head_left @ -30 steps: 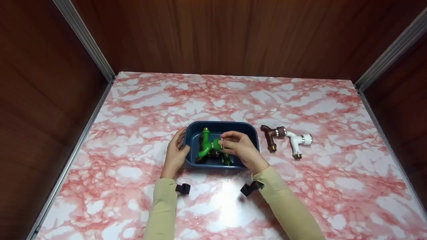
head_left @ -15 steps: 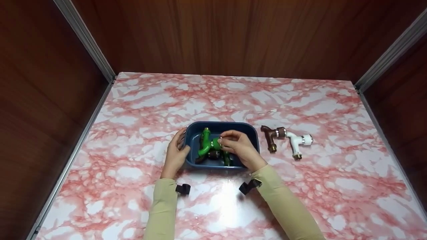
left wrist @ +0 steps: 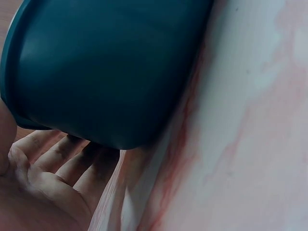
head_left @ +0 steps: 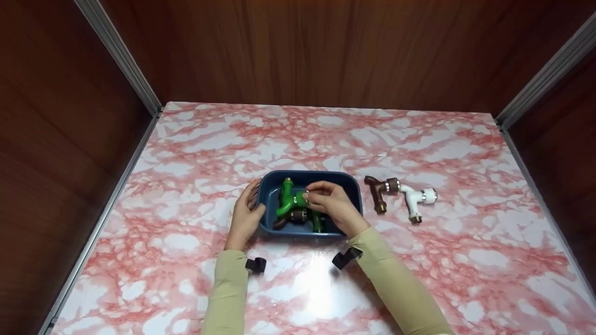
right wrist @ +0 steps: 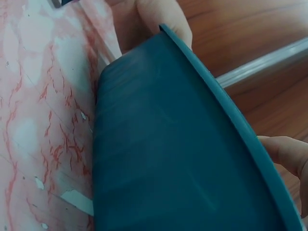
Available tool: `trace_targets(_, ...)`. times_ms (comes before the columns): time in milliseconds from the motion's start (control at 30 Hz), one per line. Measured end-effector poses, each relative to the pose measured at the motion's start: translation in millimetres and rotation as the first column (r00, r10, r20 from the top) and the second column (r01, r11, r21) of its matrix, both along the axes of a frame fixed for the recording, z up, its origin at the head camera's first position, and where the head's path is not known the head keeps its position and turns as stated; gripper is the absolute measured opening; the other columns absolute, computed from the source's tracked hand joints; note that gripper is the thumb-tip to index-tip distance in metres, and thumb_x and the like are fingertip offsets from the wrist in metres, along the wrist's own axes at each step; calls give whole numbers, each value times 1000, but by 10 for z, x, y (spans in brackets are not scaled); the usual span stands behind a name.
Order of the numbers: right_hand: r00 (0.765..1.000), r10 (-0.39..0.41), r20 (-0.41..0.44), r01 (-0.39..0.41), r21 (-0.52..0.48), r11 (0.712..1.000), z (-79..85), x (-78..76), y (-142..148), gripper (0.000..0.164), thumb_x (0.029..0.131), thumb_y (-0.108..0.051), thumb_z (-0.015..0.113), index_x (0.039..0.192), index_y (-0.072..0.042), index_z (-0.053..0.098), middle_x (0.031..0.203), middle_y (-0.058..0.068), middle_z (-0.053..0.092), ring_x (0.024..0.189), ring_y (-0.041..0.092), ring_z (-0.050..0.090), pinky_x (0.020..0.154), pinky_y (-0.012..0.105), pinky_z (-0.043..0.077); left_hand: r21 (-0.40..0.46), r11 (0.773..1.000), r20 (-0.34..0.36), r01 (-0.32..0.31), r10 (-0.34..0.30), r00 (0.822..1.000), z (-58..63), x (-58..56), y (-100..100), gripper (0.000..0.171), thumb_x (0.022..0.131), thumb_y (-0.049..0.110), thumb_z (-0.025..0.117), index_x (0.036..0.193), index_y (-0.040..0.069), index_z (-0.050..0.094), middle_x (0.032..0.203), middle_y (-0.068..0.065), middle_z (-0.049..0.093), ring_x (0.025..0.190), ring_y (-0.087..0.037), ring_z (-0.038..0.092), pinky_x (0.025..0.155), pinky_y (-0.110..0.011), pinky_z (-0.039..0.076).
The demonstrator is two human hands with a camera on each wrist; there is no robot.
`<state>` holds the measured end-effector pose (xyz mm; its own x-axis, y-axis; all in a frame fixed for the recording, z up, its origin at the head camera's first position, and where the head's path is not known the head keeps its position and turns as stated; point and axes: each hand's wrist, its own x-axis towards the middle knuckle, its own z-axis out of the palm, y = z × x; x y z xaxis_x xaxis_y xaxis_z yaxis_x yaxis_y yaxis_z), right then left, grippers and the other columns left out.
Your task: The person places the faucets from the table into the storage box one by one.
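Observation:
In the head view a dark blue plastic tub (head_left: 313, 233) stands on the table. My left hand (head_left: 244, 216) grips its left end, thumb over the rim and fingers along the outside wall; the left wrist view shows those fingers (left wrist: 67, 161) against it. My right hand (head_left: 336, 204) reaches over the tub and pinches the knob end of a bright green tap (head_left: 287, 200). Beneath that tap lies a brown tap (head_left: 298, 216), partly covered. A darker green tap (head_left: 317, 222) is beside it, mostly hidden by my right hand.
To the right of the tub lie a brown tap (head_left: 378, 193) and a white tap (head_left: 412, 200), close together on the red-and-white marbled table (head_left: 186, 288). Dark wood panels (head_left: 298, 56) with metal edge strips enclose the table at the back and both sides.
The right hand has shifted slightly left with the bright green tap, which has turned a little and uncovers more of the brown tap beneath. The left hand keeps its place on the tub.

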<state>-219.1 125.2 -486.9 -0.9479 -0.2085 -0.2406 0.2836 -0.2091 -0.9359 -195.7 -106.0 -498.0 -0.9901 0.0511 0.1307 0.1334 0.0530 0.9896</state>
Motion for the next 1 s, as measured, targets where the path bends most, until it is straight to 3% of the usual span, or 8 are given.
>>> trace_targets(733, 1000, -11, 21, 11, -3, 1000, 1, -21, -48, 27, 80, 3, 71, 105, 5, 61, 88, 9, 63, 74, 15, 62, 70, 26, 55, 4, 1000, 9, -4, 4, 1000, -5, -10, 2, 62, 82, -15, 45, 143, -4, 39, 141, -23, 42, 131, -31, 39, 109, -40, 32)
trace_targets(1000, 1000, 25, 9, -26, 52, 998, 10, -22, -31, 31, 81, 3, 71, 109, 8, 59, 92, 9, 60, 77, 14, 62, 75, 30, 55, 37, 999, -20, 5, -4, 1000, -18, -9, 8, 61, 81, -17, 45, 141, -7, 39, 138, -27, 44, 130, -34, 40, 108, -42, 32)
